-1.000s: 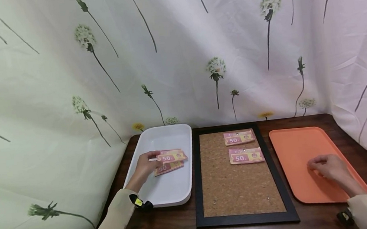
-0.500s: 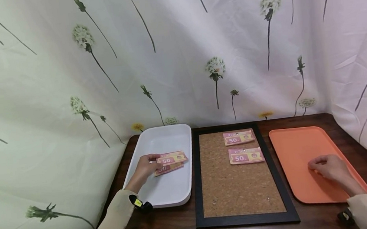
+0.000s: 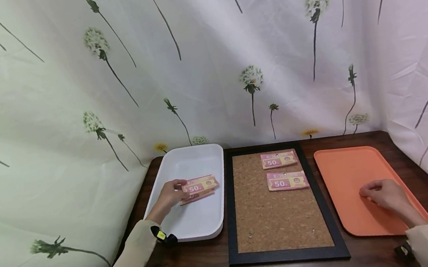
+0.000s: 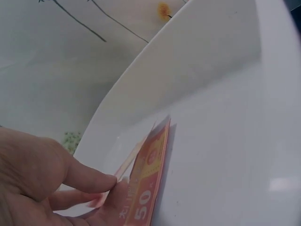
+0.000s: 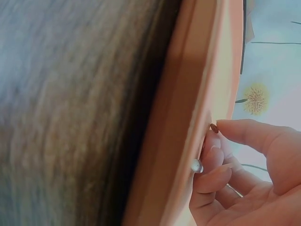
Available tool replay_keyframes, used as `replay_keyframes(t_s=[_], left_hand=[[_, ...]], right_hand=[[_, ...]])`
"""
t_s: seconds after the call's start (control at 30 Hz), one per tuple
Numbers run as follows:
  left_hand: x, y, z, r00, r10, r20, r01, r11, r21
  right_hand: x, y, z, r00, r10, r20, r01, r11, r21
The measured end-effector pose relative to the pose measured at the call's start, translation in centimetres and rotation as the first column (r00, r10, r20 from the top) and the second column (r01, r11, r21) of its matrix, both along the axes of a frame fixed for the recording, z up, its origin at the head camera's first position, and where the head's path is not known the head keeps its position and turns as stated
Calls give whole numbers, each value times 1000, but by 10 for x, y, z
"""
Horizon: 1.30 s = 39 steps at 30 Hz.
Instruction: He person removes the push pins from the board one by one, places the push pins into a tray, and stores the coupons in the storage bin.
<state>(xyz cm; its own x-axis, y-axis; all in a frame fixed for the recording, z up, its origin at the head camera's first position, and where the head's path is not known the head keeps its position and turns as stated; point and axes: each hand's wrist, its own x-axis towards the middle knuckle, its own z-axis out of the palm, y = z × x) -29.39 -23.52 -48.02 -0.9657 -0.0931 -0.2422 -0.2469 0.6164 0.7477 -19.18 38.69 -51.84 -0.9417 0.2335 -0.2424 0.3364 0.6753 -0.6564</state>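
Head view, dark wooden table [image 3: 196, 263] before flower-printed cloth [image 3: 204, 78], pink coupon [image 3: 201, 183] pinched by left hand [image 3: 168, 195] in white tray [image 3: 192, 225], second coupon [image 3: 201, 196] beneath, two coupons [image 3: 287, 181] on black-framed cork board [image 3: 280, 222], tiny dark thing [image 5: 214, 128] pinched by right hand [image 3: 386, 194] over orange tray [image 3: 350, 165]

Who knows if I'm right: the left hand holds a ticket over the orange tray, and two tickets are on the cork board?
Not the orange one: the head view shows the left hand holding a ticket over the white tray, and two tickets are on the cork board.
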Motion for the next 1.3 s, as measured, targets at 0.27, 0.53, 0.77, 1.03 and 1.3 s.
replay_keyframes(t_s=[0.27,0.53,0.77,1.03,1.3], left_hand=[[4,1,1,1000,-18,-6,17,998,-54],[9,6,10,996,-66,-52,61,993,-105],[8,10,17,992,-64,-109,54,994,-92],[12,29,32,977,-78,-197,69,996,-53],[17,61,40,968,-119,-219,111,993,-49]], right_hand=[[1,4,5,999,54,10,-54,998,-13],[-2,5,12,999,47,14,-46,997,-60],[-6,1,25,996,91,-5,-91,994,-54],[-13,-10,35,979,170,-110,-162,984,74],[-18,-33,41,969,190,-156,-189,982,22]])
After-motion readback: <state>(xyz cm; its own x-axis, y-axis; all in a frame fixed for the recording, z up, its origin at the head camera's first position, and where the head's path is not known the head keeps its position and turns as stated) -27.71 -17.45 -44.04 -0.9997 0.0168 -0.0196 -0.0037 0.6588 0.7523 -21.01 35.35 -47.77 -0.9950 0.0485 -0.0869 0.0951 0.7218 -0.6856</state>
